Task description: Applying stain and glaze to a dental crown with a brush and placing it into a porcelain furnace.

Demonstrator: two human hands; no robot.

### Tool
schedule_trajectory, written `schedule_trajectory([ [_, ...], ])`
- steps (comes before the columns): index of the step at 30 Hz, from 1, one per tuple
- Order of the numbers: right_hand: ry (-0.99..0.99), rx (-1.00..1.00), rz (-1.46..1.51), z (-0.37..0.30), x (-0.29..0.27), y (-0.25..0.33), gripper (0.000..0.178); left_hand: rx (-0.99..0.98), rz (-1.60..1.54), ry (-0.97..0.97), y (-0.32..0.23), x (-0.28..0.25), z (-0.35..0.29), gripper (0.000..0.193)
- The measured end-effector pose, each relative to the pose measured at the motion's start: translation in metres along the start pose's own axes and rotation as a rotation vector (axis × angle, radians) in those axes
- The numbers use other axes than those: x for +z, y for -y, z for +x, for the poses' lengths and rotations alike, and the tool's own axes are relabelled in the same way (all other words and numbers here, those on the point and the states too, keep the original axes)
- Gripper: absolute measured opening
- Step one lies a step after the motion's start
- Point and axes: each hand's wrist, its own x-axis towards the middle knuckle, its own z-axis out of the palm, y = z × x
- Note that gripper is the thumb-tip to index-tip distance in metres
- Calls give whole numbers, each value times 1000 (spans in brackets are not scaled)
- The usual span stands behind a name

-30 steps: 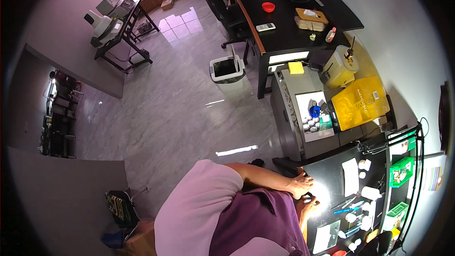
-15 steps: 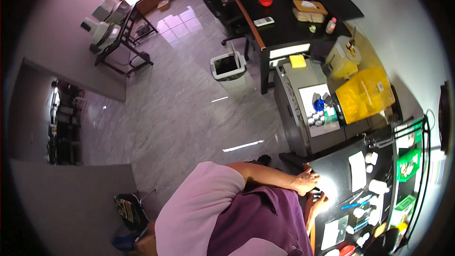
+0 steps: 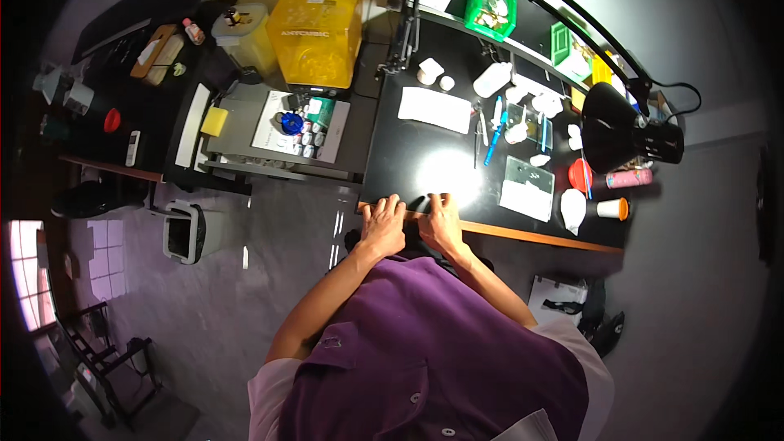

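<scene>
In the head view, the black desk (image 3: 392, 155) lies straight ahead — glossy, wood-edged, a white glare near its front. Half a second ago it sat lower right; the view has since swung round. Both forearms reach forward, the left hand (image 3: 384, 229) and right hand (image 3: 442, 224) at the edge, fingers bent, slightly parted — whether they grip anything, I cannot tell.
</scene>
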Motion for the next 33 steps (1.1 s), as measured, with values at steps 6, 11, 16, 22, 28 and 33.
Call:
schedule_trajectory([
  [6,-96,51,-23,-3,4,0,45,25,-14,15,0,1,-2,61],
  [11,137,138,-7,5,-8,-1,39,-10,-7,-44,1,12,-3,62],
  [16,-62,217,96,47,-14,-52,24,-5,-357,-61,-4,-23,1,38],
  [22,70,172,161,103,-26,-51,15,75,-752,-239,-64,-162,-44,9],
  [28,274,-284,311,121,24,54,11,403,-706,-716,-80,-281,-132,17],
  [33,605,-542,365,88,74,171,13,815,-649,-1189,-66,-303,-233,14],
])
